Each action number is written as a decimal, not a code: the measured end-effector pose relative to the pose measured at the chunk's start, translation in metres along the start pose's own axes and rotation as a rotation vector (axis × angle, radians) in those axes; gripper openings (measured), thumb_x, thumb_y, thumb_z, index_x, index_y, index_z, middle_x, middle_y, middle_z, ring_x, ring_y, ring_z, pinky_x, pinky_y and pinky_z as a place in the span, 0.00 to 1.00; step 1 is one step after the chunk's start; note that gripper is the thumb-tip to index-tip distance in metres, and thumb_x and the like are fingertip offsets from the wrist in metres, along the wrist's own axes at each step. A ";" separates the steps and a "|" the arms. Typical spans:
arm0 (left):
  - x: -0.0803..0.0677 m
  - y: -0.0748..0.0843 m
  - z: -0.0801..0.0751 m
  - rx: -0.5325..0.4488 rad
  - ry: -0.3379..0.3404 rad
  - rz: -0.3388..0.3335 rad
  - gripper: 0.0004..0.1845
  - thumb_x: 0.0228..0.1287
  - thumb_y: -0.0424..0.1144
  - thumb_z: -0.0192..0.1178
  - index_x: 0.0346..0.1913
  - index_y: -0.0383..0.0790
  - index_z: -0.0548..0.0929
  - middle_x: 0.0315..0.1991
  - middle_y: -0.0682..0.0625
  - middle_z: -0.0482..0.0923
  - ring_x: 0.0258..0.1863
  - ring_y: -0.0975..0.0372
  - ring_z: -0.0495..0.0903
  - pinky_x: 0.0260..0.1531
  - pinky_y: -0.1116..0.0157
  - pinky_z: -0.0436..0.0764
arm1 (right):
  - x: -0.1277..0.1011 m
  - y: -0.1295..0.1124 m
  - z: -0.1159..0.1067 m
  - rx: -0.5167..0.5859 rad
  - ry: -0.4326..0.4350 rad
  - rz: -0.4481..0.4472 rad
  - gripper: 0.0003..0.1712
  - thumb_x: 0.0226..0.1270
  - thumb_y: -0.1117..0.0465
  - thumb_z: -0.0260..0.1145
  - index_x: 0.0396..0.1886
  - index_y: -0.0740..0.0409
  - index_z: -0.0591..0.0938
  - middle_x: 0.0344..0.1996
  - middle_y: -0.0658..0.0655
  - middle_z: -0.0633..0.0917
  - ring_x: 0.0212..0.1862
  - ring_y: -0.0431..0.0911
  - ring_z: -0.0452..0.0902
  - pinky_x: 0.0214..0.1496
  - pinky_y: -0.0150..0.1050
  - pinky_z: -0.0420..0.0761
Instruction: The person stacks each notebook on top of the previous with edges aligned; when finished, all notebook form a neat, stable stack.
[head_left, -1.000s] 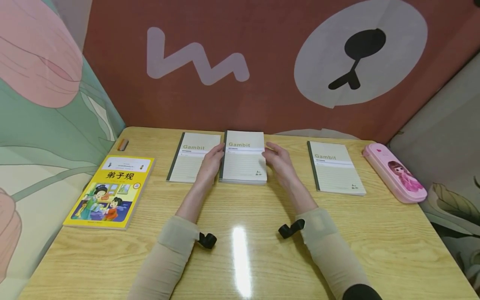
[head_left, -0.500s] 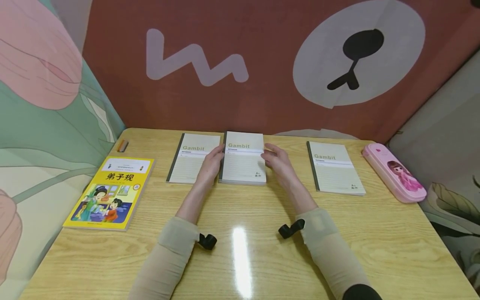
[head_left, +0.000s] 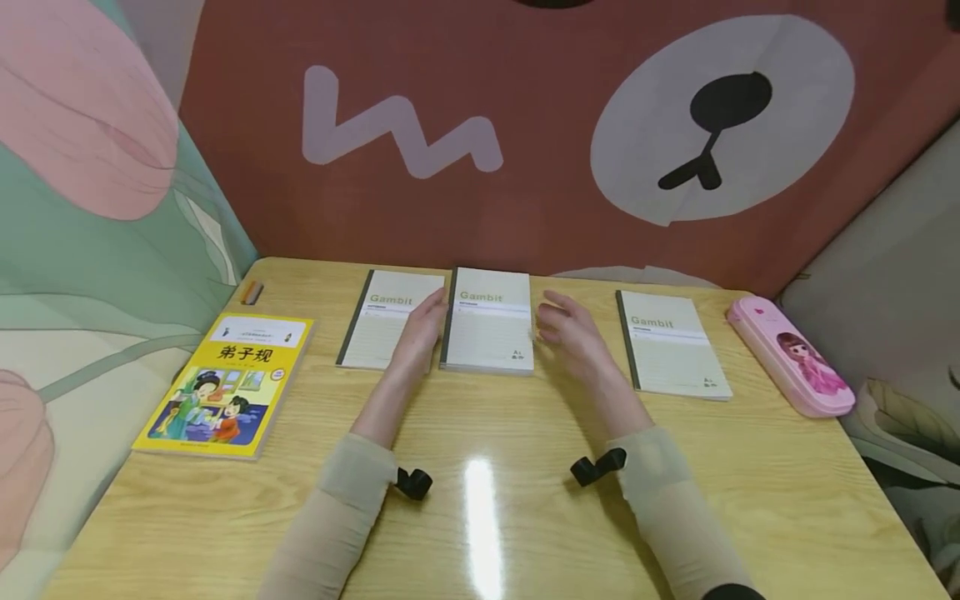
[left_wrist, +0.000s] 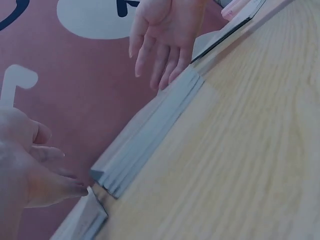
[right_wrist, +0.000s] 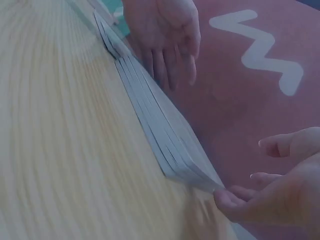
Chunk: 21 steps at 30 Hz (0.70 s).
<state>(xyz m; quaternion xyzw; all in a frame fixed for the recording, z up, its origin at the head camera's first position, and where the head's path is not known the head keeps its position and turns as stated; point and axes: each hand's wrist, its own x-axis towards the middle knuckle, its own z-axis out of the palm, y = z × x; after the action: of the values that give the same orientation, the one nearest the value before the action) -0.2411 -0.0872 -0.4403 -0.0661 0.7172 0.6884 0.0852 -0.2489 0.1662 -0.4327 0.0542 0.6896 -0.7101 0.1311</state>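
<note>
A small stack of white Gambit notebooks (head_left: 489,333) with dark spines lies mid-table, its edges fairly even. Beside its spine is my left hand (head_left: 416,340), fingers extended; whether they touch the stack is hard to tell. My right hand (head_left: 576,340) hovers off the stack's right edge with loosely bent fingers and a narrow gap in the head view. Partly behind my left hand lies another Gambit notebook (head_left: 378,329). A further Gambit notebook (head_left: 672,346) lies to the right. Several layers show along the stack's near edge (right_wrist: 150,117) in the right wrist view.
A yellow picture-covered book (head_left: 225,387) lies at the left, with a small orange-and-grey eraser-like block (head_left: 252,292) behind it. A pink pencil case (head_left: 791,354) lies at the right edge. The patterned wall (head_left: 375,217) rises behind the wooden table (head_left: 420,525).
My right hand has moved a little to the right, away from the stack's edge. My left hand stays beside the spine. The head view has tilted slightly.
</note>
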 end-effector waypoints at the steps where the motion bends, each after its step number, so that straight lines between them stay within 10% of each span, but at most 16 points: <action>1: -0.001 0.002 0.000 0.016 0.011 0.011 0.29 0.82 0.45 0.42 0.81 0.45 0.60 0.83 0.51 0.55 0.85 0.57 0.48 0.85 0.58 0.48 | -0.002 -0.002 -0.006 -0.006 0.000 -0.012 0.36 0.81 0.63 0.53 0.83 0.60 0.54 0.79 0.70 0.60 0.79 0.62 0.59 0.83 0.54 0.63; 8: -0.003 0.024 0.035 0.192 -0.095 0.151 0.29 0.81 0.52 0.43 0.81 0.58 0.60 0.83 0.56 0.56 0.84 0.56 0.52 0.84 0.52 0.51 | -0.010 -0.020 -0.071 -0.164 0.044 -0.064 0.34 0.83 0.55 0.54 0.82 0.58 0.58 0.75 0.64 0.69 0.76 0.54 0.65 0.82 0.48 0.66; 15: 0.006 0.030 0.116 -0.088 -0.371 0.115 0.30 0.83 0.49 0.44 0.82 0.51 0.56 0.84 0.51 0.53 0.83 0.55 0.55 0.82 0.52 0.60 | -0.020 -0.019 -0.147 -0.136 0.053 -0.157 0.36 0.82 0.56 0.56 0.79 0.68 0.59 0.46 0.36 0.83 0.51 0.30 0.79 0.59 0.26 0.83; 21: 0.006 0.016 0.184 -0.284 -0.444 -0.024 0.31 0.82 0.48 0.44 0.82 0.50 0.57 0.83 0.46 0.54 0.82 0.50 0.56 0.81 0.47 0.59 | -0.037 -0.007 -0.202 -0.170 0.096 -0.160 0.39 0.82 0.53 0.56 0.79 0.72 0.56 0.42 0.31 0.83 0.47 0.25 0.80 0.51 0.20 0.83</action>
<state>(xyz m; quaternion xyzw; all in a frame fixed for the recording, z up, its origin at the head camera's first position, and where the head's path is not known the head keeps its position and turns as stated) -0.2447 0.0978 -0.4333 0.0668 0.5764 0.7787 0.2386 -0.2368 0.3713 -0.4248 0.0215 0.7548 -0.6540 0.0448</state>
